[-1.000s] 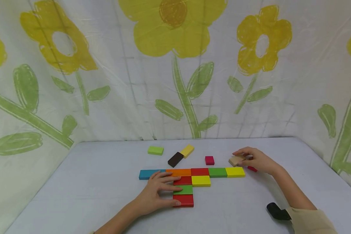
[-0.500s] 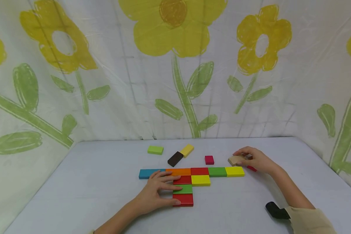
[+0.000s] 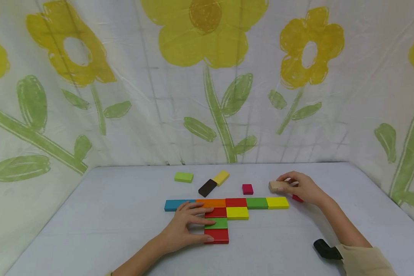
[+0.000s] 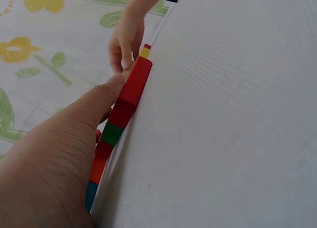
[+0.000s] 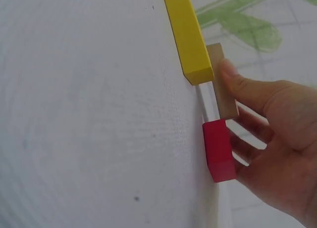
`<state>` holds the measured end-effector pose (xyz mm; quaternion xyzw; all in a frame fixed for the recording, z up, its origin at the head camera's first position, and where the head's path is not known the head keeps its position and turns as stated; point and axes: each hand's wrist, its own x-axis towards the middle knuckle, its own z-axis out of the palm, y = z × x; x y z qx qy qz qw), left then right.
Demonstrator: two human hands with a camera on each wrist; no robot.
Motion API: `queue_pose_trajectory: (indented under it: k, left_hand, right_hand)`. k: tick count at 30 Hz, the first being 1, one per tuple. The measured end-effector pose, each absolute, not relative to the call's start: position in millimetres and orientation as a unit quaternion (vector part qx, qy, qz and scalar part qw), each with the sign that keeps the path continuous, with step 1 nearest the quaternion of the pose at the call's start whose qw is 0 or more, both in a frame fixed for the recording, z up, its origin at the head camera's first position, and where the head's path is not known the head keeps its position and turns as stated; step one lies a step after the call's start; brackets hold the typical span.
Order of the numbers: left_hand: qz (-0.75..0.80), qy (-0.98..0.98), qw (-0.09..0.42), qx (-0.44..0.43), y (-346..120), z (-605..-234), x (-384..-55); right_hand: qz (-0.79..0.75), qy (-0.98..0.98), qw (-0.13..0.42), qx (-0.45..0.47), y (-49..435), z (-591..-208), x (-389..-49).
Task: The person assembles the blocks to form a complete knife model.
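Observation:
My left hand (image 3: 179, 230) rests with spread fingers along the left side of a short column of blocks: a red block (image 3: 220, 236) nearest me, a green block (image 3: 222, 223) and another red block (image 3: 220, 212). A yellow block (image 3: 237, 213) adjoins that upper red one. My right hand (image 3: 305, 188) pinches a plain wooden block (image 3: 275, 186) between thumb and fingers, just beyond the right end of the long row. In the right wrist view, the thumb presses on the wooden block (image 5: 225, 97). A small red block (image 5: 218, 149) lies beneath that hand.
The row behind the column runs blue block (image 3: 172, 205), orange block (image 3: 214, 203), red, green, then yellow block (image 3: 277, 202). Farther back lie a lime block (image 3: 183, 177), a dark brown block (image 3: 207, 188), a pale yellow block (image 3: 221, 178) and a small crimson block (image 3: 247, 189).
The wooden block has turned a little in my right hand, and its long side now faces me more squarely. My left hand stays in the same place on the column.

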<state>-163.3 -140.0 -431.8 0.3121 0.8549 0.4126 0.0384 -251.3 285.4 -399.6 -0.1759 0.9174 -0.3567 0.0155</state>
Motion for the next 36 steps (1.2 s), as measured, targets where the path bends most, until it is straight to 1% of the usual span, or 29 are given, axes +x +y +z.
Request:
queue_pose_trajectory:
  k: [14,23,36]
  left_hand:
    - [0.411,0.857,0.042,0.308,-140,-433,-164]
    - [0.413,0.856,0.038,0.308,-138,-432,-163]
    - [0.409,0.859,0.038,0.307,-139,-433,-164]
  right_hand:
    - [-0.357,0.917,-0.02,-0.178,274,-386,-246]
    - [-0.364,0.912,-0.041,-0.186,257,-371,-237]
    - [-0.383,0.899,-0.04,-0.21,221,-365,-214]
